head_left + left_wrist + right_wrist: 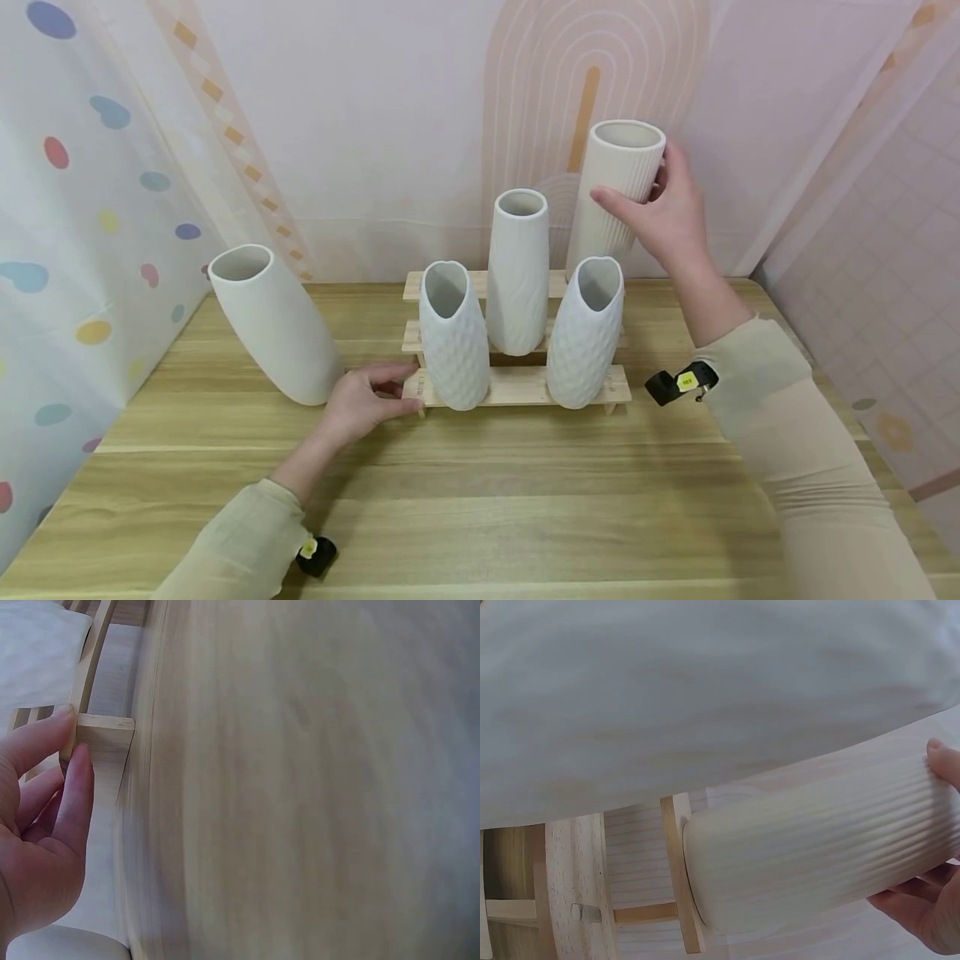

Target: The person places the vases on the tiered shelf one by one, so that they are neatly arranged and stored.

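Note:
At the back right, my right hand (pixel 678 217) grips a tall ribbed white vase (pixel 615 179) near its top, thumb in front. The right wrist view shows that vase's base (pixel 705 870) against the top step of a three-step wooden rack (pixel 517 388). My left hand (pixel 360 404) pinches the left end of the rack's lowest step between thumb and fingers, seen closely at the step (pixel 91 664) in the left wrist view. Two dimpled vases (pixel 455 354) (pixel 585 354) stand on the lowest step. A slim, wavy-patterned vase (pixel 519 279) stands behind, between them.
A smooth white vase (pixel 277 329) stands on the wood-grain table (pixel 480 508), left of the rack and beside my left hand. A patterned cloth (pixel 390 125) hangs behind the table. In the right wrist view, a pale blurred surface covers the upper part.

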